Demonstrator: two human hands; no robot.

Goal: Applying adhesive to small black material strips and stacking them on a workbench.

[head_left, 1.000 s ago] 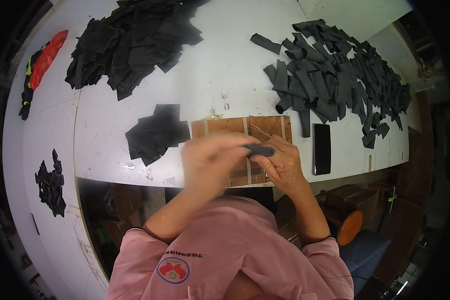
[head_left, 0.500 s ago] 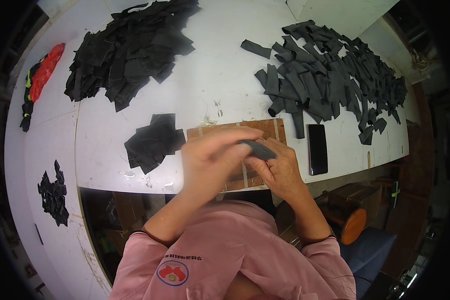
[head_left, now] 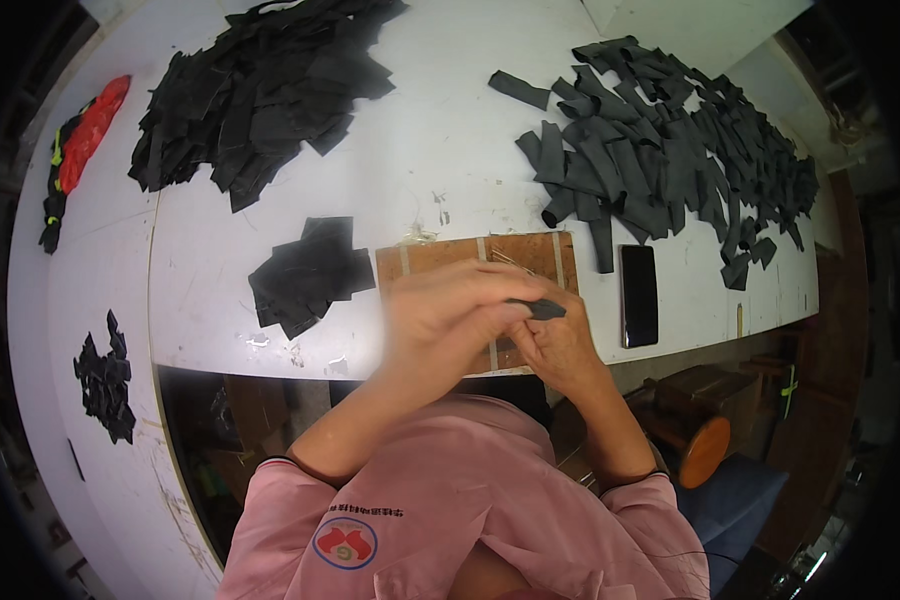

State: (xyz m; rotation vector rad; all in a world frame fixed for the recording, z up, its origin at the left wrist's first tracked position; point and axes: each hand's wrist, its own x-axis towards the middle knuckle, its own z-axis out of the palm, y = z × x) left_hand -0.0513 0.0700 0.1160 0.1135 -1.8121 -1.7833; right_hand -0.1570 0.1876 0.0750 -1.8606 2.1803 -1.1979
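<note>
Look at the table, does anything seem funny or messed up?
One dark grey cloth strip sticks out left of the jumbled heap of dark grey cloth pieces, like a stray. Shiny, uneven patches mark the white tabletop near its front edge: scuffs or litter, I can't tell.

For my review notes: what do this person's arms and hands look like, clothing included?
The left hand and right hand are bare, with no gloves or wristwear showing. The forearms are uncovered below the short sleeves of a pink shirt; dark trim edges both cuffs. The chest carries a blue-ringed oval badge with red shapes.
</note>
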